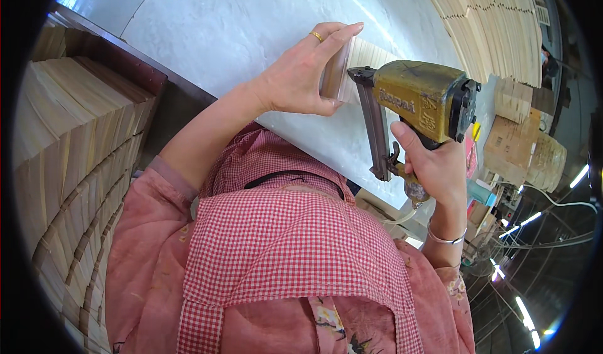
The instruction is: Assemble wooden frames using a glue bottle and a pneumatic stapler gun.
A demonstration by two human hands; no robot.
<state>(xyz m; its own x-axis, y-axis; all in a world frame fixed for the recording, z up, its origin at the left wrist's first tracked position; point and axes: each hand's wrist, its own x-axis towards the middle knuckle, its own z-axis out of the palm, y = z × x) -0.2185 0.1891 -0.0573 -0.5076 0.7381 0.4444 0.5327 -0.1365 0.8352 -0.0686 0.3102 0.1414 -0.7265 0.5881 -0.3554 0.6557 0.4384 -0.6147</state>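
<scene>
My left hand (295,71) is wrapped around a small wooden piece (369,55), thumb on the near side and fingers on the far side. Pale slats show on its right part, and a darker brown panel lies inside my grip. My right hand (436,168) grips the handle of a brass-coloured pneumatic nail gun (418,87). The gun's dark nose is at the wooden piece, close to the edge between the pale slats and the brown panel; whether it touches cannot be told. Its slim magazine points down toward me.
The pale, glossy worktable (207,33) spreads under both hands. Thin wooden slats (493,24) are stacked at the far right, with cardboard boxes (512,143) nearer. Tall stacks of wooden boards (63,121) stand at my left. A pale air hose (401,218) hangs below the gun.
</scene>
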